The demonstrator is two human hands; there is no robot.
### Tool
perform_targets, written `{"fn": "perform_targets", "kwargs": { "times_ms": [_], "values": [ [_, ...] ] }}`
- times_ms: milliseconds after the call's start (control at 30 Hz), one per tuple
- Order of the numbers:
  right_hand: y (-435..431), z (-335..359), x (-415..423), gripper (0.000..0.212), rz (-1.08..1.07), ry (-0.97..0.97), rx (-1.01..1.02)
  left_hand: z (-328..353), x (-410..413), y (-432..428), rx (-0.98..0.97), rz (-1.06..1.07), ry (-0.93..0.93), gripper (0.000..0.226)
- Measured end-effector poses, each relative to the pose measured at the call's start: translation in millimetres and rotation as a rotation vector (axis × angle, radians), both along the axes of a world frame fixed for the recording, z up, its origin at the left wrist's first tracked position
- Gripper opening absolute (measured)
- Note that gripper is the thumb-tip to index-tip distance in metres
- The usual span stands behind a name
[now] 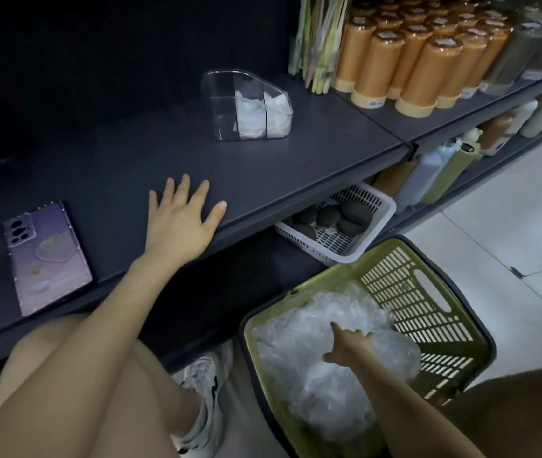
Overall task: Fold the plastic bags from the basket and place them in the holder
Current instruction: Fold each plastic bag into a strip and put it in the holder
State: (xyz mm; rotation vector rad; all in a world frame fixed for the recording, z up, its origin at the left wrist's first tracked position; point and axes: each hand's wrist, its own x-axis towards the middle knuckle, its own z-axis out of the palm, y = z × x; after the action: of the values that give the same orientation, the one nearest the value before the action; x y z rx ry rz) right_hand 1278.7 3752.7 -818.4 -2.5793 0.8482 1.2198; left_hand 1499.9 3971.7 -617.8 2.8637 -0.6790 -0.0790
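My right hand point(349, 343) on plastic bags point(322, 385), grip unclear; left hand point(180, 219) spread flat. Bags seem light, slippery: pinch top fold.

a shop aisle — dark shelving point(263, 166) stocked with rows of orange rolls point(418, 61), bottles point(428, 173) below

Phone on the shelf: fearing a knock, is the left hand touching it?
No, the left hand lies flat on the shelf, apart from the phone.

The left hand point(180, 219) is laid flat, palm down, with fingers spread and the arm extended. The right hand point(349, 345) is held low on an outstretched arm; its grip cannot be judged.
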Motion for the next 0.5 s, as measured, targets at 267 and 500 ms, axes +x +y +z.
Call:
{"fn": "perform_targets", "kwargs": {
  "times_ms": [267, 500],
  "values": [
    [3.4, -24.0, -37.1, 0.051, 0.2, 0.211, 0.001, -1.7, 0.3, -2.3, 0.064, 0.006, -0.039, 0.064],
    [-14.4, 25.8, -15.3, 0.024, 0.128, -0.122, -0.012, 0.0, 1.0, -3.0, 0.048, 0.012, -0.052, 0.062]
  ]
}}
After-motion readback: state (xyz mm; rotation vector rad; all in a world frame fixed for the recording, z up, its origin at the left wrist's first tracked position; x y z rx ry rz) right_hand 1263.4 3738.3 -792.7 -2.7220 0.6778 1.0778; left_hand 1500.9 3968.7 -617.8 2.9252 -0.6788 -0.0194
